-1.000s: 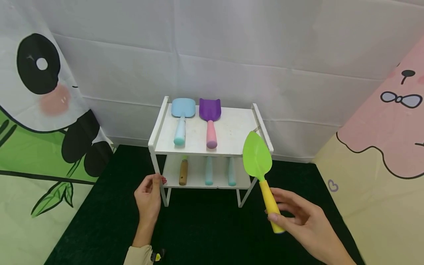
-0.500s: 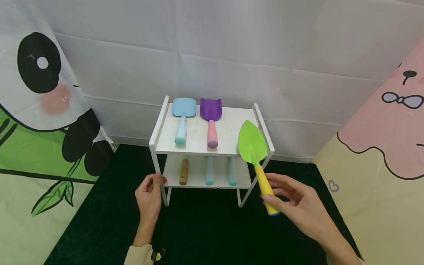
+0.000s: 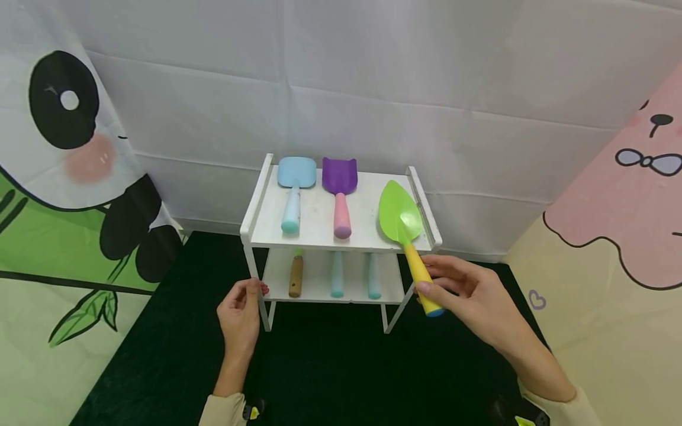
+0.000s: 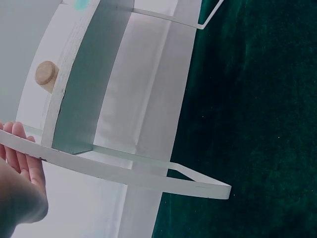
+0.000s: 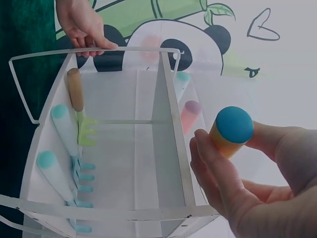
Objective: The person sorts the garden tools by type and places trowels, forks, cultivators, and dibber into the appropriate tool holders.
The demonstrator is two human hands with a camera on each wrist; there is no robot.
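Note:
My right hand (image 3: 469, 296) pinches the yellow handle of a trowel with a green blade (image 3: 399, 213). The blade points away from me over the right part of the white two-tier shelf (image 3: 367, 236); whether it touches the top board I cannot tell. In the right wrist view the blue end of the trowel's handle (image 5: 234, 125) faces the camera. My left hand (image 3: 240, 313) holds the shelf's left front leg, its fingers (image 4: 22, 161) behind the white bar. On the top board lie a light blue shovel (image 3: 293, 195) and a purple shovel (image 3: 340, 177) with a pink handle.
On the lower board lie a wooden-handled green hand rake (image 5: 86, 126) and two blue hand rakes (image 5: 59, 173). Dark green cloth (image 3: 341, 367) covers the floor. A white sheet (image 3: 373, 89) hangs behind the shelf, with printed panels on both sides.
My right hand has moved forward and slightly left with the trowel, bringing its blade over the right part of the top board. The left hand stays at the shelf leg.

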